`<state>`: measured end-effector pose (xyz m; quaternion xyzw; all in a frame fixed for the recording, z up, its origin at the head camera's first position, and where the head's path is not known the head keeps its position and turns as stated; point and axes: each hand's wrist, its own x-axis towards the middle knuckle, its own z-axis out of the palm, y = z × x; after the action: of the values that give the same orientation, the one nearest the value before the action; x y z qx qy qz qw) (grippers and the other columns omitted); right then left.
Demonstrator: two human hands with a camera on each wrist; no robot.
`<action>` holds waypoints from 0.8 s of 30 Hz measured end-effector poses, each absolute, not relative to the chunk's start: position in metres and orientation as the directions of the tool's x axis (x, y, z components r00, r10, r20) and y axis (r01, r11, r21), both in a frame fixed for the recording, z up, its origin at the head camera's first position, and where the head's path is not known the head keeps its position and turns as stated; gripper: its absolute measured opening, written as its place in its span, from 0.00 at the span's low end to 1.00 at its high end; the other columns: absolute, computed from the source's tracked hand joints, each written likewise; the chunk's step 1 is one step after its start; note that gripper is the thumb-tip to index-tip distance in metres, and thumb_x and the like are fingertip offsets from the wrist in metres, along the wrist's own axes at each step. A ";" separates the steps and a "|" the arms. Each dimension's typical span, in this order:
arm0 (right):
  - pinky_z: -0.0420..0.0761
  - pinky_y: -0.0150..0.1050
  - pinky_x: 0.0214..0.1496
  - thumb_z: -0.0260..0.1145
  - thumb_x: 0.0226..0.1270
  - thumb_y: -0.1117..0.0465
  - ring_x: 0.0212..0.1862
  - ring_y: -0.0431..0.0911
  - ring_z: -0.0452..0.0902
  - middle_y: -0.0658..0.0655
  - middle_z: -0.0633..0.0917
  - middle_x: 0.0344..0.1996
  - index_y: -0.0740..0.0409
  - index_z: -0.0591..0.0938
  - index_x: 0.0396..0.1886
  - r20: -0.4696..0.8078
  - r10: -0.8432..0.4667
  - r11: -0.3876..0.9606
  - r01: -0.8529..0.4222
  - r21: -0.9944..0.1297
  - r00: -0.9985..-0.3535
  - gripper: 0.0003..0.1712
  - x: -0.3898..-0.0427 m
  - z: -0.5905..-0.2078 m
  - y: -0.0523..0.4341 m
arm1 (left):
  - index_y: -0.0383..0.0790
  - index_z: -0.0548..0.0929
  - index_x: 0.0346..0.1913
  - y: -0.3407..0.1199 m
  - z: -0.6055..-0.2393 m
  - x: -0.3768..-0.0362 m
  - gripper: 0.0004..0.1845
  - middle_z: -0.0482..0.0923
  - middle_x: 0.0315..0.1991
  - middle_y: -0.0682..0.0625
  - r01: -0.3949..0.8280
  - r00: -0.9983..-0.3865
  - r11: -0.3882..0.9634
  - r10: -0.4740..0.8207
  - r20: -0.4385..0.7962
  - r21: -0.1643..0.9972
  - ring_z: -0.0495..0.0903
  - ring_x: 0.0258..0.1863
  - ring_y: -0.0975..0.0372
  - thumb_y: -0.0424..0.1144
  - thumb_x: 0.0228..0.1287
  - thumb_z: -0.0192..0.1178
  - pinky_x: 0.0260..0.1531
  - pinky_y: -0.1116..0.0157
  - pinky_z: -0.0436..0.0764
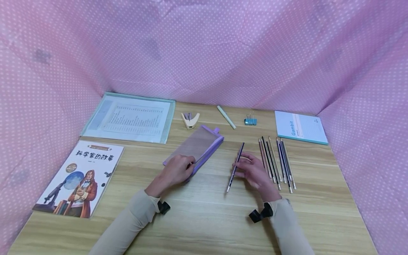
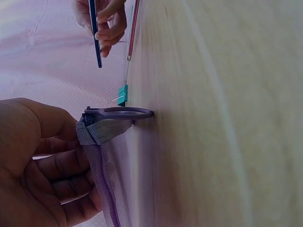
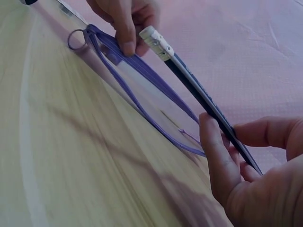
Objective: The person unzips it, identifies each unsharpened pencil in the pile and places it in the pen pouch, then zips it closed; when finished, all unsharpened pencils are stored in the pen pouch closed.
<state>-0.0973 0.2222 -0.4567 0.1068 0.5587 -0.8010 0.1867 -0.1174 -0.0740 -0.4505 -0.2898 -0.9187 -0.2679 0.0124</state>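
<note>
Head and wrist views of two hands at a wooden table (image 1: 204, 226). The near end of the pencil case (image 1: 194, 141) is covered by the left hand (image 1: 178, 169) in the head view; both sleeves (image 1: 127, 219) run out of the lower edge. The far end of the held pencil (image 1: 235, 169) is cut off at the top of the left wrist view, and its lower end passes behind the right hand (image 1: 253, 171) in the right wrist view. Marks along its shaft are too blurred to read. The pencil is dark and slender, with a white eraser end, tilted between thumb and fingertips of the right hand, above the table between the case and the loose pencils (image 1: 271, 163). The left hand grips the case's edge by the zip. The case is mesh with purple edging, its mouth parted, a ring (image 2: 147, 113) at one corner.
</note>
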 end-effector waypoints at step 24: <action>0.88 0.37 0.41 0.55 0.66 0.79 0.37 0.40 0.86 0.48 0.83 0.34 0.65 0.63 0.66 -0.444 -0.129 -0.322 0.461 -0.827 -0.887 0.29 -0.108 -0.462 0.179 | 0.38 0.86 0.33 -0.071 -0.447 -0.115 0.03 0.80 0.21 0.52 0.529 -0.838 0.697 0.520 0.168 0.484 0.69 0.18 0.69 0.32 0.61 0.63 0.17 0.75 0.65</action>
<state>-0.1079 0.1790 -0.4622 0.1502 0.5521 -0.7992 0.1844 -0.1147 -0.0709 -0.4475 -0.2847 -0.9211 -0.2654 0.0092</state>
